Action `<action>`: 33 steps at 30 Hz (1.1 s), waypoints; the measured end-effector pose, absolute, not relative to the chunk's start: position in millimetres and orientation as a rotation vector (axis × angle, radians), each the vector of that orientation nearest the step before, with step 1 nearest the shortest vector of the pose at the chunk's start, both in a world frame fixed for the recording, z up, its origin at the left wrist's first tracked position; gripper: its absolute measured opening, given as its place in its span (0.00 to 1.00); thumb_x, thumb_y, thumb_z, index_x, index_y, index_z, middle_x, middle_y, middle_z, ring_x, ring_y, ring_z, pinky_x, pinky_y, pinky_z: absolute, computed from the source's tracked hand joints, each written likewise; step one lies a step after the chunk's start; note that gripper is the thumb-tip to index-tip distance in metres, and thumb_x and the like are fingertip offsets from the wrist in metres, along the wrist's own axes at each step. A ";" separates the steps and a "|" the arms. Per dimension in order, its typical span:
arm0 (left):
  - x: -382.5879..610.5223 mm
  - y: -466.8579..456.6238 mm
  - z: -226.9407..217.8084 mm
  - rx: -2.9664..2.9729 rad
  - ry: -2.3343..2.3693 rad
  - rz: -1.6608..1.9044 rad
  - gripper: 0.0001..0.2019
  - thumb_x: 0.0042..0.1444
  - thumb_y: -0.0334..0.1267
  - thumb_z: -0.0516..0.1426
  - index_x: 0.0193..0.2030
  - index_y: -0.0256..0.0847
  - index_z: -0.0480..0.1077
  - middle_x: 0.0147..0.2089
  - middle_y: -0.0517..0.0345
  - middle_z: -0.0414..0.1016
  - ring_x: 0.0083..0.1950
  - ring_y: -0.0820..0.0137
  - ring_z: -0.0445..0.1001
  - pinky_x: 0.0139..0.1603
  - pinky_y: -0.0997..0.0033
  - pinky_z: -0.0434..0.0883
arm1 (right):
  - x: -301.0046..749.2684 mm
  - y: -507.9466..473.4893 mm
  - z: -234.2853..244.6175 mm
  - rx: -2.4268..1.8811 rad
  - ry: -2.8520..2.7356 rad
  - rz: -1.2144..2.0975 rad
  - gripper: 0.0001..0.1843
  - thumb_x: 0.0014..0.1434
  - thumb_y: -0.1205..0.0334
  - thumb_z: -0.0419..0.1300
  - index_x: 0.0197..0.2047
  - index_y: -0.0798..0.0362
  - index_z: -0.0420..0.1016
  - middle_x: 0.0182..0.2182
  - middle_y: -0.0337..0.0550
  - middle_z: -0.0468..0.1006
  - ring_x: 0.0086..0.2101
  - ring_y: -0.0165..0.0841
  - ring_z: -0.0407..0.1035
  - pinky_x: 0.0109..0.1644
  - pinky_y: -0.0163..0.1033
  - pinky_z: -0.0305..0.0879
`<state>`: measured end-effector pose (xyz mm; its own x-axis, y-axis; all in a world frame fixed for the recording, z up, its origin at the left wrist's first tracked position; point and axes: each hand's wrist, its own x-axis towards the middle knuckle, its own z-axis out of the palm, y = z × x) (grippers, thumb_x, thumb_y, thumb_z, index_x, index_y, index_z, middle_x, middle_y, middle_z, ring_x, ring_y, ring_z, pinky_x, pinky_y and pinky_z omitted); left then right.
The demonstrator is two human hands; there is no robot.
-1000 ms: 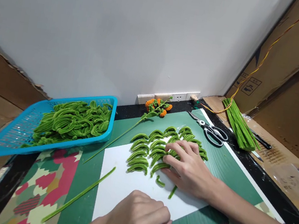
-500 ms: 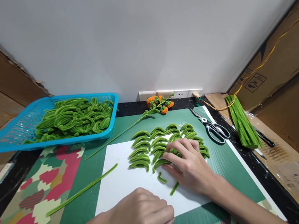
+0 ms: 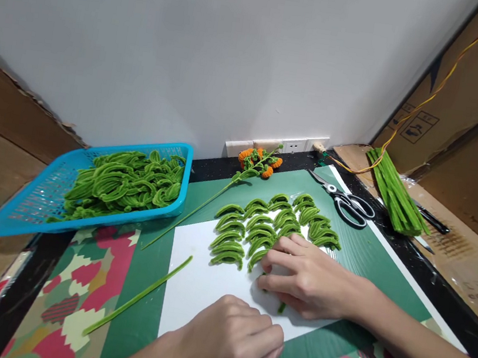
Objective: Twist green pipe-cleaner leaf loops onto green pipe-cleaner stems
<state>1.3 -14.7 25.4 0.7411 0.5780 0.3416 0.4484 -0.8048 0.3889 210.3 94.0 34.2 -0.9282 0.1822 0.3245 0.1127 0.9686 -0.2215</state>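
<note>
My right hand (image 3: pixel 302 278) lies on the white sheet (image 3: pixel 205 293), fingers curled down over a short bent green pipe-cleaner piece, whose end (image 3: pixel 281 307) pokes out under the palm. Just beyond its fingertips lie rows of curved green pipe-cleaner leaves (image 3: pixel 268 227). My left hand (image 3: pixel 227 346) rests near the front edge of the sheet, fingers folded into a loose fist; what it holds, if anything, is hidden. A straight green pipe cleaner (image 3: pixel 140 295) lies to its left across the sheet's edge.
A blue basket (image 3: pixel 22 205) of green leaf pieces stands at the left. A stem with orange blossoms (image 3: pixel 256 166), scissors (image 3: pixel 346 203) and a bundle of green pipe cleaners (image 3: pixel 395 192) lie at the back and right. Cardboard lines both sides.
My right hand slid back from the rows of leaves toward me and closed over the loose short piece on the sheet. My left hand stayed put.
</note>
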 end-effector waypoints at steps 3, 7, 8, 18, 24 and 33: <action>1.6 -14.7 25.3 2.672 0.808 0.650 0.12 0.66 0.25 0.53 0.32 0.44 0.66 0.24 0.64 0.70 0.21 0.69 0.65 0.23 0.62 0.56 | 209.8 92.5 34.9 -0.222 -2.768 0.254 0.07 0.70 0.66 0.63 0.37 0.52 0.79 0.44 0.44 0.80 0.41 0.37 0.64 0.43 0.46 0.56; 1.3 -14.2 26.1 2.660 0.800 0.656 0.12 0.67 0.26 0.53 0.33 0.44 0.66 0.24 0.64 0.70 0.22 0.69 0.66 0.23 0.62 0.56 | 208.2 92.3 30.0 -0.317 -2.709 0.143 0.09 0.72 0.65 0.62 0.37 0.52 0.78 0.41 0.44 0.80 0.41 0.37 0.64 0.44 0.45 0.55; 1.2 -14.1 26.3 2.655 0.804 0.659 0.12 0.68 0.26 0.53 0.33 0.44 0.66 0.24 0.64 0.70 0.22 0.69 0.66 0.24 0.62 0.56 | 207.8 92.4 28.6 -0.355 -2.688 0.118 0.09 0.73 0.64 0.62 0.38 0.52 0.78 0.41 0.44 0.80 0.41 0.38 0.64 0.44 0.45 0.55; 0.8 -14.3 26.4 2.683 0.820 0.623 0.12 0.68 0.27 0.53 0.32 0.43 0.68 0.24 0.64 0.71 0.22 0.69 0.65 0.23 0.62 0.56 | 211.3 95.2 29.0 -0.447 -2.588 0.102 0.10 0.74 0.61 0.63 0.38 0.52 0.77 0.44 0.45 0.82 0.44 0.39 0.67 0.47 0.46 0.56; 1.9 -13.9 26.7 2.694 0.822 0.627 0.12 0.68 0.27 0.53 0.32 0.42 0.69 0.24 0.63 0.71 0.22 0.69 0.65 0.23 0.61 0.56 | 205.2 89.2 25.1 -0.480 -2.536 0.101 0.10 0.72 0.66 0.62 0.36 0.52 0.75 0.42 0.44 0.80 0.43 0.37 0.67 0.48 0.46 0.55; 2.1 -14.3 25.0 2.676 0.826 0.664 0.13 0.68 0.27 0.53 0.32 0.43 0.68 0.24 0.63 0.71 0.22 0.69 0.67 0.24 0.62 0.57 | 196.0 80.9 22.2 -0.658 -2.483 0.100 0.06 0.72 0.69 0.61 0.40 0.51 0.73 0.44 0.45 0.79 0.43 0.39 0.66 0.50 0.45 0.53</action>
